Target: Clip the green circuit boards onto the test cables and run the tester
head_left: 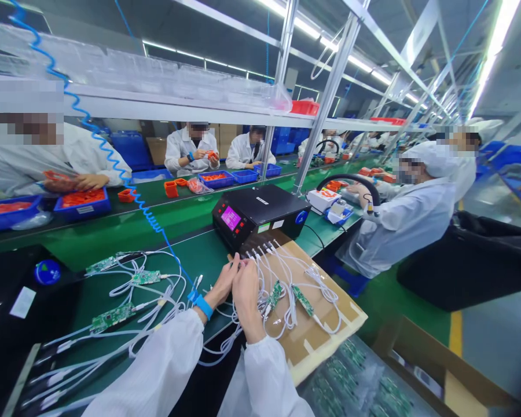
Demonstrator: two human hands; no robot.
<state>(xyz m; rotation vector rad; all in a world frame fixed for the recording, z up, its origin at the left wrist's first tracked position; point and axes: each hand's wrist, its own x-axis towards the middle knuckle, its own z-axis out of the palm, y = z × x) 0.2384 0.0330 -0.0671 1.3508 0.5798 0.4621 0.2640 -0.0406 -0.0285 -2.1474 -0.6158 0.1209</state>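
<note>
My left hand [224,282], with a blue wrist strap [201,303], and my right hand [245,288] meet at the lower front of a black tester box [260,211] with a lit purple screen [231,217]. Fingers of both hands are closed together at a small spot beside the box's row of plugs [263,249]; what they grip is mostly hidden. White cables [290,301] run from those plugs across a brown cardboard sheet [330,313]. Green circuit boards [303,300] lie on it to the right of my hands, attached to cables.
More cabled circuit boards [113,317] lie on the green bench at left, beside another black box [21,313]. A blue coiled cord [154,223] hangs down there. Bagged boards [351,376] sit at lower right. Co-workers [421,202] work across and to the right.
</note>
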